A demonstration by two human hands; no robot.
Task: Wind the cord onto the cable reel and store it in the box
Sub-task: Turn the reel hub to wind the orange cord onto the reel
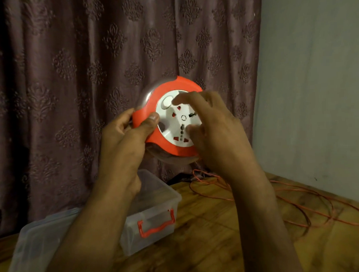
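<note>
An orange cable reel (172, 85) with a white socket face is held up in front of the curtain. My left hand (122, 138) grips its left rim, thumb on the front and fingers behind. My right hand (213, 125) lies on the white face with its fingers spread and bent; it is blurred. A thin orange cord (292, 204) hangs from under the reel and lies in loose loops on the wooden floor at the right. A clear plastic box (157, 199) with an orange latch handle stands open below my left forearm.
The box's clear lid (28, 247) lies at the lower left, beside the box. A dark patterned curtain (67, 79) fills the back. A grey wall (317, 87) stands at the right. The wooden floor (200, 238) spreads between box and cord.
</note>
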